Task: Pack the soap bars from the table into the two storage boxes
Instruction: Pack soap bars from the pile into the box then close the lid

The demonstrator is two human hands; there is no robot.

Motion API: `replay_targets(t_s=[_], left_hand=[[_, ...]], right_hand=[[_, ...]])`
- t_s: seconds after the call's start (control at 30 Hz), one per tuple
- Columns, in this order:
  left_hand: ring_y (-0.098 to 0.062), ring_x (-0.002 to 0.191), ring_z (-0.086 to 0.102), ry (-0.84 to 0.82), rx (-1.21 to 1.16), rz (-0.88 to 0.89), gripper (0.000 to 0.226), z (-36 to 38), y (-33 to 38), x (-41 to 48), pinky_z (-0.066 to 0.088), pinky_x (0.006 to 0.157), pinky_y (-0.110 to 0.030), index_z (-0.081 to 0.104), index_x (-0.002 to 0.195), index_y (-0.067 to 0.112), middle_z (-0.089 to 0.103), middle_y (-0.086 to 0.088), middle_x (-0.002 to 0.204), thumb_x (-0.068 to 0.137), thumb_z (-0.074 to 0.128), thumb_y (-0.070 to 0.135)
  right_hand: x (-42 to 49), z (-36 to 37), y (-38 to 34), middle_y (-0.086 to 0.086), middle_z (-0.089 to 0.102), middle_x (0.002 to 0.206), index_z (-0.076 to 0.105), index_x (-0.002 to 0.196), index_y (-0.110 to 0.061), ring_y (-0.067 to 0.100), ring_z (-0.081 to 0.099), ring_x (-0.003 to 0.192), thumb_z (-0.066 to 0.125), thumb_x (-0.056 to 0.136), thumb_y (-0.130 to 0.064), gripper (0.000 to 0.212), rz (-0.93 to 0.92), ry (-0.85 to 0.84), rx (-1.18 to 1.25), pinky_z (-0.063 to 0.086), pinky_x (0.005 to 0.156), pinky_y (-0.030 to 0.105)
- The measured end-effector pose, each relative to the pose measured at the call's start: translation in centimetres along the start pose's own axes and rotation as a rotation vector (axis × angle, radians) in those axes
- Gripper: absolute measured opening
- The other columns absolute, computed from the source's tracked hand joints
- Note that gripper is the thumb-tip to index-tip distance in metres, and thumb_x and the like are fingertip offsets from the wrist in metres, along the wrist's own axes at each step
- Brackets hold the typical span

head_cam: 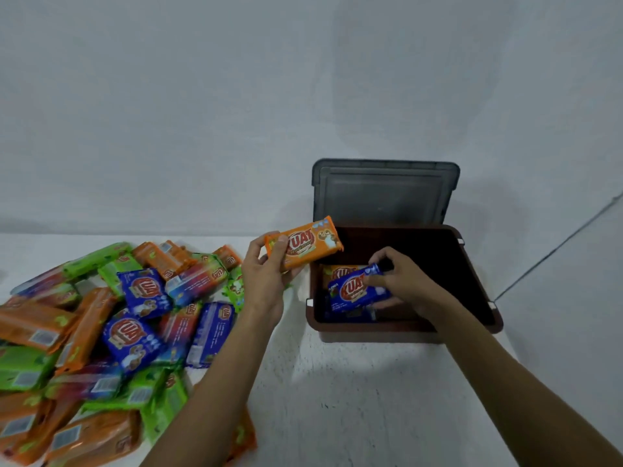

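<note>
Blue bar: blue soap bar [359,291] is low inside the storage box [371,326], over a packed bar [337,273], seemingly to be laid flat
Right hand: right hand [401,281] fingers [372,281] pinch its right end
Orange bar: orange soap bar [305,244] waits at the box's left rim, likely next in
Left hand: left hand [266,278] grips its left end
Pile: loose soap bars [118,332] on the bench [354,399], left of the box
Lid: lid [384,192] stands open behind

Dim, cool light casts soft shadows on the table [354,416]; the frame's edges are blurred and warped.
</note>
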State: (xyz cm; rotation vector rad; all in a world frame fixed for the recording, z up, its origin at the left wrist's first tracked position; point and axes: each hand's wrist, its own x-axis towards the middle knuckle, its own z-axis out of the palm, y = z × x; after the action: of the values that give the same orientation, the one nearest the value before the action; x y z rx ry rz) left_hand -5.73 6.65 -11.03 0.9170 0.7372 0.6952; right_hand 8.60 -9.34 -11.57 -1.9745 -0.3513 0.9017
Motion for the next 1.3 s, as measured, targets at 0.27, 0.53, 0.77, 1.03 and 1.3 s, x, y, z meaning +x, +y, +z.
replay_targets(t_s=[0.27, 0.53, 0.77, 1.03, 1.3], left_hand=[[-0.018, 0.097, 0.069, -0.015, 0.076, -0.002, 0.014, 0.7, -0.9, 0.0, 0.058, 0.064, -0.027, 0.06, 0.106, 0.024, 0.068, -0.002, 0.104, 0.092, 0.063, 0.024], [-0.017, 0.096, 0.068, -0.041, 0.129, 0.019, 0.016, 1.1, -1.0, 0.0, 0.058, 0.065, -0.026, 0.06, 0.107, 0.025, 0.066, 0.0, 0.103, 0.091, 0.063, 0.025], [-0.015, 0.095, 0.068, -0.127, 0.213, 0.059, 0.02, 1.4, -0.6, 0.3, 0.057, 0.065, -0.024, 0.059, 0.111, 0.026, 0.066, 0.0, 0.106, 0.092, 0.062, 0.026], [-0.018, 0.098, 0.067, -0.183, 0.29, 0.056, 0.028, 2.2, -0.8, 1.0, 0.059, 0.068, -0.026, 0.057, 0.118, 0.026, 0.064, -0.001, 0.112, 0.091, 0.062, 0.03], [-0.003, 0.101, 0.052, -0.142, 0.87, 0.46, 0.035, 0.1, -1.6, 2.1, 0.05, 0.079, -0.021, 0.057, 0.127, 0.031, 0.056, 0.009, 0.122, 0.094, 0.057, 0.04]], right_hand=[[1.5, 0.3, 1.9, 0.007, 0.05, 0.129, 0.046, 0.107, -0.016, 0.024, 0.057, 0.112, 0.07, 0.086, -0.011, 0.032, 0.048, -0.013, -0.341, 0.06, 0.08, 0.038], [1.6, 1.1, 2.3, 0.01, 0.047, 0.135, 0.046, 0.11, -0.017, 0.025, 0.055, 0.117, 0.071, 0.085, -0.014, 0.035, -0.022, 0.046, -0.593, 0.057, 0.086, 0.035], [0.4, 0.3, 0.3, 0.002, 0.065, 0.106, 0.054, 0.112, -0.018, 0.009, 0.064, 0.086, 0.052, 0.099, -0.027, 0.016, -0.35, 0.319, -0.328, 0.052, 0.063, 0.018], [-1.0, 0.7, -2.4, 0.011, 0.061, 0.121, 0.064, 0.115, -0.022, 0.028, 0.064, 0.108, 0.06, 0.092, -0.011, 0.026, -0.297, -0.09, 0.454, 0.057, 0.088, 0.043], [0.4, -1.1, -1.0, 0.01, 0.062, 0.118, 0.064, 0.119, -0.01, 0.022, 0.066, 0.103, 0.056, 0.095, -0.005, 0.026, -0.269, 0.018, 0.43, 0.058, 0.083, 0.037]])
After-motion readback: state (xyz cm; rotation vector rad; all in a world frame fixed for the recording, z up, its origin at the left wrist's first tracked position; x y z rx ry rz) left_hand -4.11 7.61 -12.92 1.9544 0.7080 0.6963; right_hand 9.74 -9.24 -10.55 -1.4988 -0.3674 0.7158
